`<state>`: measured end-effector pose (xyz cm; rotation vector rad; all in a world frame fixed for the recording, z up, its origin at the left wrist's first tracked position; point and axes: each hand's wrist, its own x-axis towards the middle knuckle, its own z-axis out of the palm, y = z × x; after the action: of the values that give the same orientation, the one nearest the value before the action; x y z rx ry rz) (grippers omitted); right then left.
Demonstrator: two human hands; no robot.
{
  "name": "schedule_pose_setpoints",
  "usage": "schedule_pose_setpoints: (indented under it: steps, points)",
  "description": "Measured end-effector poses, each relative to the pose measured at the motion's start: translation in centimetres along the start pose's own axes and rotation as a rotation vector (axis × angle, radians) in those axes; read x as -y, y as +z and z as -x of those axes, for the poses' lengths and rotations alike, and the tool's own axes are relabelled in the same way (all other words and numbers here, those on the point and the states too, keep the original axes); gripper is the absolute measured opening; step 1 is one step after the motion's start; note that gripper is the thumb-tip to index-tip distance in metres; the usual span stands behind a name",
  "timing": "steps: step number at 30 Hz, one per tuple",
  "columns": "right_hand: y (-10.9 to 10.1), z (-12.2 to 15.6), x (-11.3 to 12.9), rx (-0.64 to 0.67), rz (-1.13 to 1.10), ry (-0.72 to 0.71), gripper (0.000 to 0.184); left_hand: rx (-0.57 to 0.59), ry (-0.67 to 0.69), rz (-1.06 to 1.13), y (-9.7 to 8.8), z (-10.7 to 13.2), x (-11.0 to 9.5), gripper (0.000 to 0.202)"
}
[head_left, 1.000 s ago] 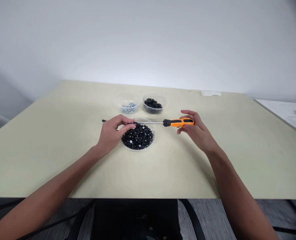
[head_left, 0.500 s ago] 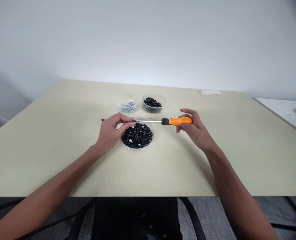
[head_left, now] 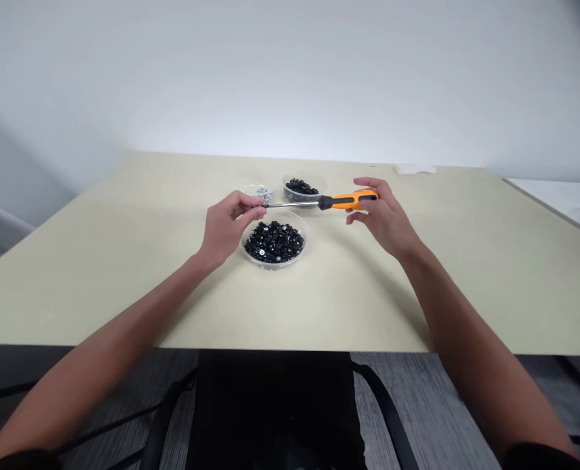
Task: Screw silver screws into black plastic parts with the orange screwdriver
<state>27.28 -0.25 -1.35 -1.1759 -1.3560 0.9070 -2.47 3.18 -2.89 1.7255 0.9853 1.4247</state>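
Grip: the left hand pinches the steel shaft of an orange-and-black screwdriver between thumb and fingertips, at the tip end, which the fingers hide. The right hand is closed on the end of the handle, with the fingers curled over its top. Both hands are raised from the pale beige table.

Technique: support the tool at two points, one at each end, so that the shaft stays level and cannot swing. Keep the pinch light but secure, and hold the shaft clear of loose parts.

Tool condition and position: the shaft is straight and bright. The moulded handle has black inlays and a black collar at the shaft. The tool runs left to right, in the air, just past the far rim of a clear round dish heaped with black ring-shaped parts. Beyond it sit a clear tub of black parts, to the right, and a tub of small silvery fasteners, to the left, partly hidden by the left hand.
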Motion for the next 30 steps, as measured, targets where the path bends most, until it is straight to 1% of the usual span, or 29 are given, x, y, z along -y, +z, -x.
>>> schedule_pose_setpoints:
  steps: [4, 7, 9, 12, 14, 17, 18, 21, 25, 28, 30]
  points:
    - [0.7, -1.7, 0.5, -0.060, 0.014, -0.036, 0.025, -0.006, 0.015, 0.104, 0.1, -0.5, 0.5, 0.011]
    - [1.4, -2.0, 0.2, -0.105, 0.029, -0.046, 0.015, 0.002, 0.018, 0.127, 0.0, -0.5, 0.8, 0.012]
    - [1.8, -1.7, -0.1, -0.161, 0.063, -0.035, 0.018, 0.011, 0.030, 0.126, 0.0, -0.5, 0.7, 0.011]
    - [1.8, -0.8, -0.5, -0.208, 0.110, -0.009, 0.029, 0.010, 0.043, 0.113, 0.2, -1.1, 0.1, 0.011]
    - [1.5, -0.4, -0.8, -0.191, 0.096, -0.004, 0.032, 0.018, 0.046, 0.093, 0.5, -1.8, -0.5, 0.011]
    - [0.7, -0.1, -1.1, -0.127, 0.017, -0.010, 0.025, 0.046, 0.063, 0.069, 0.9, -2.8, -0.9, 0.010]
    - [0.4, -0.1, -1.1, -0.099, -0.004, -0.012, 0.024, 0.048, 0.069, 0.071, 0.9, -2.8, -0.9, 0.010]
    - [0.0, 0.2, -0.9, -0.044, -0.008, -0.015, 0.031, 0.057, 0.057, 0.089, 0.8, -2.3, -0.2, 0.011]
    - [-0.2, 0.7, 0.0, -0.092, 0.110, -0.031, 0.029, 0.091, 0.025, 0.041, 0.5, -0.9, 0.7, 0.009]
    - [-0.2, 1.0, 0.4, -0.134, 0.243, -0.010, 0.030, 0.072, 0.049, -0.028, 0.3, -0.4, 0.5, 0.009]
    - [-0.2, 1.1, 0.5, -0.120, 0.238, -0.001, 0.031, 0.055, 0.064, -0.053, 0.3, -0.2, 0.0, 0.009]
